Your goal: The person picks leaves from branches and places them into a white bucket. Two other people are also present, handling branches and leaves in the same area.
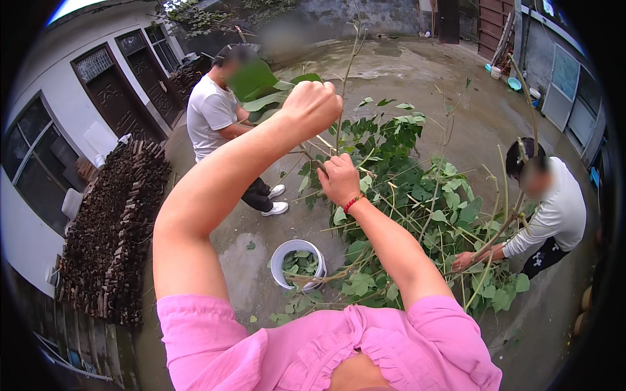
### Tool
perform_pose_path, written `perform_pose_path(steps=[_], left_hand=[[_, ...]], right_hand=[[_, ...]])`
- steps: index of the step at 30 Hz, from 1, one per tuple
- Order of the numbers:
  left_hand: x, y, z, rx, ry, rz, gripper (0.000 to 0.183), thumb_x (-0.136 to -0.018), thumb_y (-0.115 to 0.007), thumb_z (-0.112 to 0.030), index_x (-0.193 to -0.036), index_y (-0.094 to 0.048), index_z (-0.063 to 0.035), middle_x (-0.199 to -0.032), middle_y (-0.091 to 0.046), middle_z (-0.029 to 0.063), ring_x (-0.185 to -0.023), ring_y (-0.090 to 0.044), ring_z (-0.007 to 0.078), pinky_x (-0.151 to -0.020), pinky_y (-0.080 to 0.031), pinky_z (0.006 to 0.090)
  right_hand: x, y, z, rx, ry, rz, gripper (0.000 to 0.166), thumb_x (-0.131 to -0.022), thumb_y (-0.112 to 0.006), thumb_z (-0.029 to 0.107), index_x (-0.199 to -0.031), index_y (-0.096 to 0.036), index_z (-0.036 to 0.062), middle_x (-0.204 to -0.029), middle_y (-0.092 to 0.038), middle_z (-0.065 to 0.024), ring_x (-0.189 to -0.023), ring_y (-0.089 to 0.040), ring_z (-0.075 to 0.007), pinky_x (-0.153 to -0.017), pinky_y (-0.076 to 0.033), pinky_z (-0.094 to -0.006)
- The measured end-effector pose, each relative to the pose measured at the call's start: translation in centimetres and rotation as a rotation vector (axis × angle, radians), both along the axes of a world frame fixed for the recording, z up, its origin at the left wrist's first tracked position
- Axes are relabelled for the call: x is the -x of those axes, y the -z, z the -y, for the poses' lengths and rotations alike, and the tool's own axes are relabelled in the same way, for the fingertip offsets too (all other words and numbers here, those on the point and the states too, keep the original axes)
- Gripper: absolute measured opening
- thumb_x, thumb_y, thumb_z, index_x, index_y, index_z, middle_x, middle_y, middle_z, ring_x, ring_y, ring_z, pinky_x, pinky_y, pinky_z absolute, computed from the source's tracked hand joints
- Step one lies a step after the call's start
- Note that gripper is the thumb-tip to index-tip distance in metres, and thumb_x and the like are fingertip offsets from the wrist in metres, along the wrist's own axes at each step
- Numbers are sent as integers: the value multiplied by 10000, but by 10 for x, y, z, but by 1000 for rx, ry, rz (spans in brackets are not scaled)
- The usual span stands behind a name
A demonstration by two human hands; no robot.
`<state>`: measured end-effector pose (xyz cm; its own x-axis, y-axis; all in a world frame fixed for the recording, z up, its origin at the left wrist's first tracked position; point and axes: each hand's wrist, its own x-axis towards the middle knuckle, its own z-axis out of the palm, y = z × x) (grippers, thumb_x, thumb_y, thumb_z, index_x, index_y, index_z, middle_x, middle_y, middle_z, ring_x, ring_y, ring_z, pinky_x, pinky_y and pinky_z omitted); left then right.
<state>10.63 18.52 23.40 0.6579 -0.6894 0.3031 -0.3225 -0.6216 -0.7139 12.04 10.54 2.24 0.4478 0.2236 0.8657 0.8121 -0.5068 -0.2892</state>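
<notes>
My left hand (313,103) is raised in a fist, closed around a bunch of large green leaves (252,82) that stick out to its left. Lower and slightly to the right, my right hand (340,178), with a red beaded bracelet (352,203) at the wrist, grips a leafy branch (313,157). Below and right of my hands spreads a big heap of cut leafy branches (415,195). A white bucket (320,266) with green leaves (299,264) inside stands on the ground before me.
A person in a white T-shirt (208,115) stands ahead on the left. Another person (562,210) bends over the heap at right, a hand (463,260) at its branches. Stacked firewood (112,234) lines the left wall. Basins (514,84) lie far right on wet concrete (391,63).
</notes>
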Motion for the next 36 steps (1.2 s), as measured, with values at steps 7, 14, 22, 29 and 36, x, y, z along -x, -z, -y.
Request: perform_pose_path(steps=[7,14,22,29,36], left_hand=[[3,19,-48,245,70,173,88,-736,-587,-150,-694,-577,-73,-679,-585,77,-625,-633,264,-520,-497,374],[57,-123,-143,1411,479,373,170,-820,-585,-122,-825,-674,24,-709,-630,-8,-621,-527,47,-575,-430,209],[119,-59,-225,982,-257,498,158,-816,-632,-194,-927,-670,-88,-792,-669,78,-743,-660,237,-671,-503,311],[26,-22,-194,810,143,79,477,-719,-523,10,-1171,-589,-127,-1265,-534,110,-1155,-516,279,-931,-435,360],[-37,-11,-216,775,-137,-171,269,-774,-583,-149,-1038,-634,-130,-1047,-634,110,-978,-591,298,-822,-466,387]], right_hand=[[7,4,-13,19,-49,2,163,-711,-678,134,-683,-533,66,-712,-514,-77,-748,-504,-295,-615,-461,-385],[2,10,-21,-13,-48,-8,174,-746,-662,142,-683,-533,44,-718,-525,-93,-754,-497,-304,-665,-438,-391],[4,-22,9,-54,-160,-27,180,-762,-660,132,-676,-541,26,-666,-508,-107,-687,-470,-299,-615,-396,-387],[18,-38,18,-8,-214,-87,189,-762,-656,99,-662,-517,17,-629,-453,-100,-636,-420,-277,-575,-354,-368],[21,-52,24,-15,-189,-106,235,-762,-661,104,-650,-482,1,-617,-437,-116,-619,-410,-278,-560,-348,-363]])
